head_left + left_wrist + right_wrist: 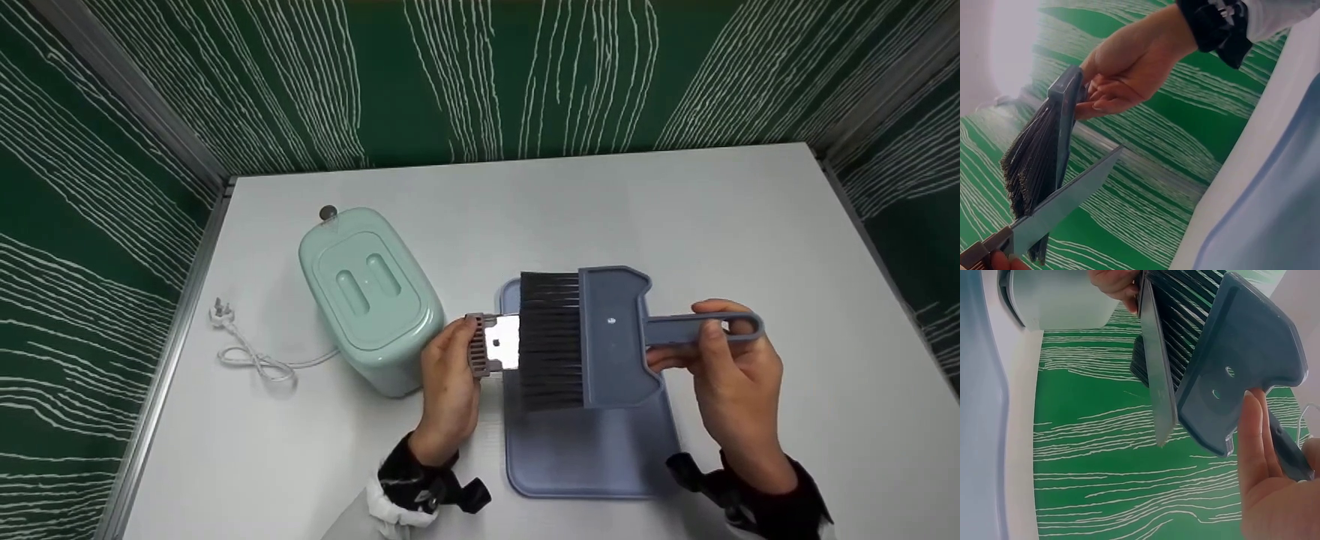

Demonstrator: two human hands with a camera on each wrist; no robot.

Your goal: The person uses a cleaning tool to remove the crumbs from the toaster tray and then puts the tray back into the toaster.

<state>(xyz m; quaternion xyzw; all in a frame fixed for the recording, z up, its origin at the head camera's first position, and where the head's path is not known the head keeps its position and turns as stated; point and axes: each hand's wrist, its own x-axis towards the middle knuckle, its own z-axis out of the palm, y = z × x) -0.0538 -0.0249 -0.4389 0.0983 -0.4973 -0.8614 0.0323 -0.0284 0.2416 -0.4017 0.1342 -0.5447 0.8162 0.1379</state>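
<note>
My left hand (448,386) pinches the brownish ribbed end of a flat metal crumb tray (504,341). My right hand (744,382) grips the looped handle of a blue-grey hand brush (619,337) with long black bristles. In the head view the bristles cover the far part of the crumb tray. From the left wrist, the bristles of the brush (1036,152) lie against the metal sheet of the crumb tray (1069,194). The right wrist view shows the brush (1241,354) tilted beside the crumb tray's edge. Both are held above a blue rectangular tray (589,461).
A mint-green toaster (367,300) with a lid stands left of my left hand. Its white cord and plug (223,315) lie on the white table (240,450) farther left. Green walls with white streaks (420,82) surround the table.
</note>
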